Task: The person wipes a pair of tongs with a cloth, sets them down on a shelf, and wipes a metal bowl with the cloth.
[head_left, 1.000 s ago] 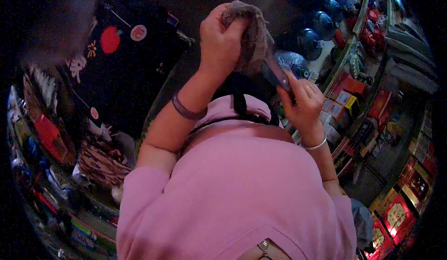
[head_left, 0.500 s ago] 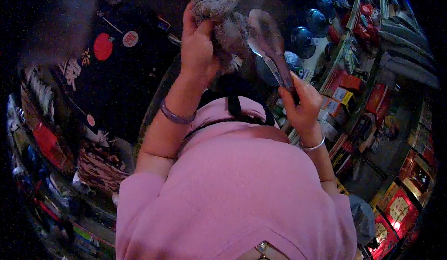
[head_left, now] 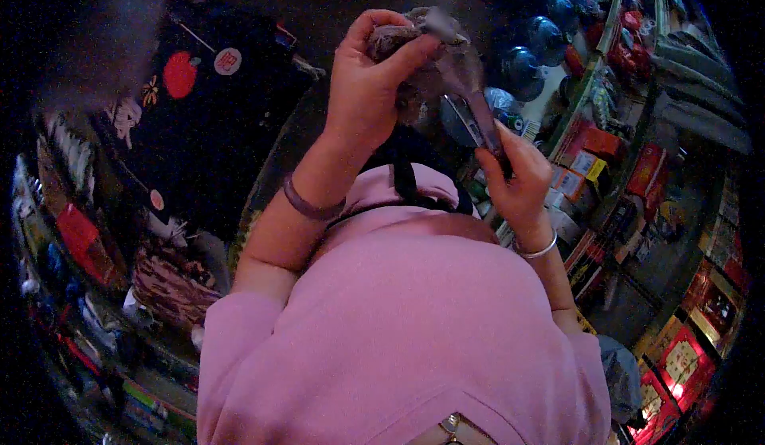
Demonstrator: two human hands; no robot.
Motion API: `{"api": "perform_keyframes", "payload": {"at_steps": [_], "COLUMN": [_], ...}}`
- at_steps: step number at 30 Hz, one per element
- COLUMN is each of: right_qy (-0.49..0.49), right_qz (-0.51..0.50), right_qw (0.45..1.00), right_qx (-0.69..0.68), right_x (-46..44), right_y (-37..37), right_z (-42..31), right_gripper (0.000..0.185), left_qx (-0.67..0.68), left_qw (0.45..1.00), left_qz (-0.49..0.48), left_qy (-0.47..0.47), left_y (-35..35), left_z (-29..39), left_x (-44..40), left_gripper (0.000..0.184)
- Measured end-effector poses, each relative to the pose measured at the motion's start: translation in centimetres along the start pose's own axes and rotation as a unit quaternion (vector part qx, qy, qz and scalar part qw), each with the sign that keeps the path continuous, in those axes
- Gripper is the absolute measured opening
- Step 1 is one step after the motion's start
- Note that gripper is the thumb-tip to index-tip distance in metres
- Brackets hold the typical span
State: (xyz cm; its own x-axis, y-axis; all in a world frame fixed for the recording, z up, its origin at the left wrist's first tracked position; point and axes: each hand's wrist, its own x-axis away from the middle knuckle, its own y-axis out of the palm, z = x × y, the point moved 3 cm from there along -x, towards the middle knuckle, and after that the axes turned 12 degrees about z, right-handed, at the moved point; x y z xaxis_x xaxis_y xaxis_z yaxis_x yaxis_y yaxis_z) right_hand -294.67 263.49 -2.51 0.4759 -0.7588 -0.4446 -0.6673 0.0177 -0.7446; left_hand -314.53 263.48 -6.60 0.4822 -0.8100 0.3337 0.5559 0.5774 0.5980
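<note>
My left hand (head_left: 370,70) is closed on a grey-brown cloth (head_left: 390,40) at the top centre, its thumb and fingers pinched near the cloth's upper right. The cloth touches the broad end of a long-handled utensil (head_left: 476,106), which looks like tongs or a spatula; its exact shape is blurred. Lower and to the right, my right hand (head_left: 519,178) grips the utensil's handle. A dark bracelet is on my left forearm and a pale bangle on my right wrist.
Shelves with small boxes (head_left: 602,144) and packets run down the right side. Rounded blue shiny items (head_left: 522,70) are at the upper right. A black cloth with a red apple print (head_left: 180,74) lies at the left, above a patterned basket (head_left: 171,286).
My left hand with the cloth moved left, away from the utensil, then came back right onto its broad end. My right hand has hardly moved, still holding the handle.
</note>
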Motion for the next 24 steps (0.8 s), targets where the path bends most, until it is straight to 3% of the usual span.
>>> {"api": "perform_keyframes", "payload": {"at_steps": [4, 8, 14, 17, 20, 24], "right_qy": [0.003, -0.001, 0.034, 0.063, 0.022, 0.045], "right_qz": [-0.01, -0.02, -0.002, -0.011, -0.012, -0.011], "right_qw": [1.0, 1.0, 0.999, 0.998, 0.999, 0.999], "right_qx": [-0.009, 0.004, -0.002, 0.011, 0.026, 0.023], "right_x": [0.0, 0.0, 0.1, 0.0, 0.1, 0.3], "right_y": [0.1, 0.5, 0.6, 0.7, 0.9, 1.0], "right_z": [-0.5, -0.8, -1.1, -0.8, -1.2, -1.4], "right_gripper": [0.035, 0.036, 0.037, 0.037, 0.037, 0.037], "left_qx": [-0.107, -0.261, -0.153, -0.165, -0.178, -0.076], "left_qw": [0.985, 0.929, 0.977, 0.963, 0.956, 0.99], "left_qz": [0.002, 0.049, 0.051, 0.033, 0.085, 0.1], "left_qy": [0.138, 0.257, 0.139, 0.212, 0.218, 0.057], "left_y": [1.2, 0.8, 0.9, 0.8, 0.4, 0.9], "left_z": [1.0, 0.9, 0.1, -1.0, -0.9, -1.2], "left_x": [0.5, -0.1, -0.7, 0.0, -0.4, -1.6], "left_gripper": [0.02, 0.01, 0.019, 0.017, 0.018, 0.019]}}
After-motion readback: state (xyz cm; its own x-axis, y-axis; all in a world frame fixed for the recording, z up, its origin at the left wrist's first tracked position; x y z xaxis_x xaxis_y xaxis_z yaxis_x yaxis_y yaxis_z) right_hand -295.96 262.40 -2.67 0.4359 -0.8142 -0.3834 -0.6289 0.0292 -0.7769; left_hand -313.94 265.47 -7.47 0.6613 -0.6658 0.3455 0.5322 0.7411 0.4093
